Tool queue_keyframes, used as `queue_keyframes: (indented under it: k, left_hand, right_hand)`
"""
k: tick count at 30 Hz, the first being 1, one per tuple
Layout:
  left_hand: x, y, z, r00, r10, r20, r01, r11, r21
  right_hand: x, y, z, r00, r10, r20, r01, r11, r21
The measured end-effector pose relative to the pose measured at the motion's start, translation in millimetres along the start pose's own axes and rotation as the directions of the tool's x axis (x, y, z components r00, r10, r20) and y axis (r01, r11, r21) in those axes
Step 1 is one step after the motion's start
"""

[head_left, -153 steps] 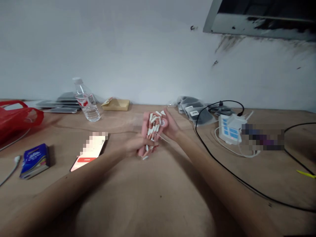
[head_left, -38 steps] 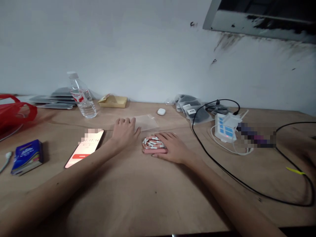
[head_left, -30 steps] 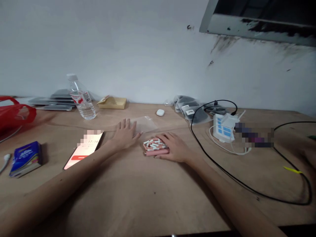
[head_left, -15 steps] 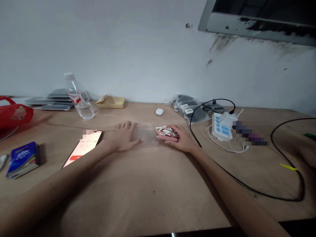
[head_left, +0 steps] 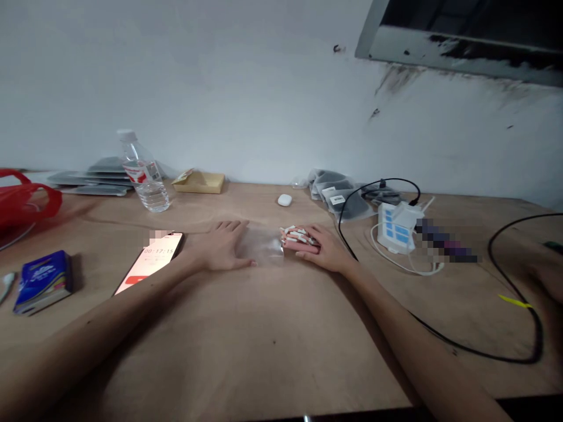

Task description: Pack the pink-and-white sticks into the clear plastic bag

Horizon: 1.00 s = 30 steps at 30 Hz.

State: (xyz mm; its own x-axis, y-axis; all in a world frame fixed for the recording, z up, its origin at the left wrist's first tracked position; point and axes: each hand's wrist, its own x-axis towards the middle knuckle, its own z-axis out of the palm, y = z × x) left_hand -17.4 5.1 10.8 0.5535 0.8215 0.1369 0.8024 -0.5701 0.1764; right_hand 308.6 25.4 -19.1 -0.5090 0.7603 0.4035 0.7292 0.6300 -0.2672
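My left hand (head_left: 224,249) lies flat on the wooden table, palm down, with the thumb spread away from the fingers. Its thumb and fingertips border a clear plastic bag or sheet (head_left: 263,243), hard to make out against the wood. Cupped around the right side of a small bundle of pink and white pieces (head_left: 299,237) is my right hand (head_left: 328,249), fingers behind it and thumb in front. The bundle sits at the clear plastic's right end; whether it is inside the plastic I cannot tell. Beside my left wrist lies a lit phone (head_left: 152,261) showing a timer.
A water bottle (head_left: 147,181), a shallow yellow box (head_left: 200,182) and a white earbud case (head_left: 284,200) stand farther back. Left is a blue tissue pack (head_left: 43,281). Right are grey packets (head_left: 338,190), a white power strip (head_left: 396,228), a black cable (head_left: 466,351) and another person's shadowed hand (head_left: 548,278).
Both hands stay almost in place, the bundle still by my right hand. The clear plastic has shifted slightly, with a bright glint at its right end. The view has moved a little.
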Motion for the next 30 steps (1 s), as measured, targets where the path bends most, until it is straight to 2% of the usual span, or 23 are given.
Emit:
queue_keyframes:
  k: [7, 17, 23, 26, 30]
  left_hand:
    - [-2, -1, -3.7, 0.999, 0.035, -0.02, -0.036, 0.998, -0.047]
    - [-2, -5, -1.4, 1.0, 0.002, -0.021, -0.004, 0.998, -0.069]
    - [0, -4, 4.3, 0.999, 0.033, 0.035, -0.034, 0.999, 0.008]
    - [1, -2, 3.1, 0.997, 0.041, 0.066, -0.043, 0.998, 0.039]
    - [1, -1, 0.0, 0.995, 0.059, 0.076, -0.063, 0.997, 0.051]
  right_hand:
    - [0, 1, -2, 0.999, -0.037, 0.028, 0.037, 0.999, -0.018]
    - [1, 3, 2, 0.996, -0.058, 0.06, 0.062, 0.996, -0.067]
    - [0, -12, 4, 0.985, -0.095, 0.144, 0.117, 0.981, -0.154]
    - [0, -21, 8, 0.988, -0.082, 0.131, 0.096, 0.99, -0.103]
    - [3, -30, 10, 0.996, -0.078, 0.036, 0.075, 0.993, 0.087]
